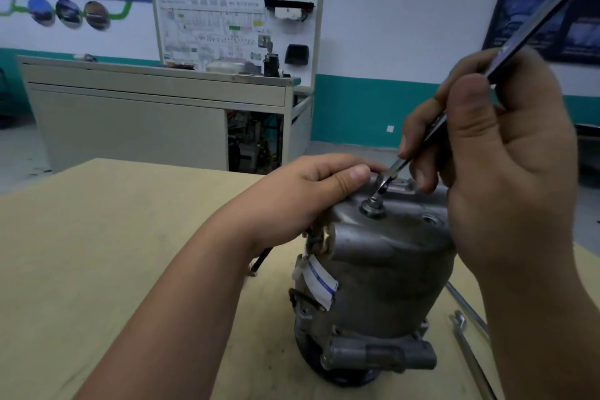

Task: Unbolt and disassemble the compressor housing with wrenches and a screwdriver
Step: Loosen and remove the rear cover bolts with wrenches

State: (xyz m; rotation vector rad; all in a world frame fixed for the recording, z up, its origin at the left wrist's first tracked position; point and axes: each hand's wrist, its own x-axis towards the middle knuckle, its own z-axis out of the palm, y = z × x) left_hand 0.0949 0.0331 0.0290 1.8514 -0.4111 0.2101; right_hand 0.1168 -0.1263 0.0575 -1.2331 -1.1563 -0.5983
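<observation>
The fingers point(418, 127) of the right hand point(506, 153) are gripping a wrench point(526, 36), its lower end sitting on a bolt point(373, 206) atop the compressor point(383, 269). The left hand point(302, 201) is holding the compressor's top, fingers curling over its far-left edge. The compressor is standing upright on the worktop point(130, 237), with two spare wrenches point(467, 344) lying just to its right.

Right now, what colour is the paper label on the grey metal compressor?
The paper label is white, blue-banded; head view.

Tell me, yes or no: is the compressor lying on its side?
No, the compressor stands upright on the table, the left hand holding its top.
</observation>
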